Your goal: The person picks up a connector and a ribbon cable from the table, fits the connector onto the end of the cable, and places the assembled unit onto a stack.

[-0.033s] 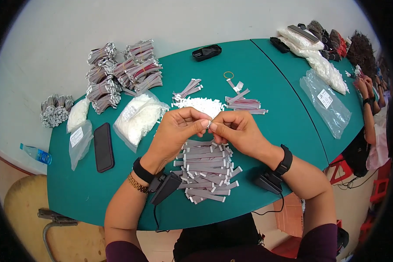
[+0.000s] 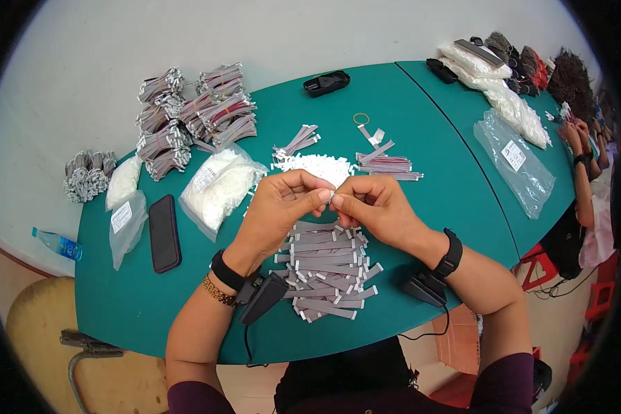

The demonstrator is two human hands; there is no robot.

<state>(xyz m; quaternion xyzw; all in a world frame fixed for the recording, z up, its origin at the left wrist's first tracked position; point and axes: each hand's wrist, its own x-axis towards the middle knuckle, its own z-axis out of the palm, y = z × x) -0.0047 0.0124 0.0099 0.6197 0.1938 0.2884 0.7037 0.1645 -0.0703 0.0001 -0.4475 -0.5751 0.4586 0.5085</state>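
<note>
My left hand (image 2: pixel 283 207) and my right hand (image 2: pixel 376 207) meet fingertip to fingertip above the table. Both pinch a small white connector (image 2: pixel 331 196), mostly covered by the fingers; whether a cable hangs from it cannot be seen. Just beyond the hands lies a heap of loose white connectors (image 2: pixel 317 164). Below them, nearer to me, a pile of flat grey ribbon cables (image 2: pixel 324 269) with white ends is spread out. A smaller stack of grey and reddish ribbon cables (image 2: pixel 386 164) rests beyond my right hand, and a few more cables (image 2: pixel 298 140) lie at the far left of the heap.
On the left are bundled ribbon cables (image 2: pixel 165 124), a plastic bag of white parts (image 2: pixel 217 183) and a phone (image 2: pixel 164 233). A black case (image 2: pixel 326 83) and a yellow rubber band (image 2: pixel 361 119) lie farther back. At right, a clear bag (image 2: pixel 514 165) lies near another person's arms (image 2: pixel 583 172).
</note>
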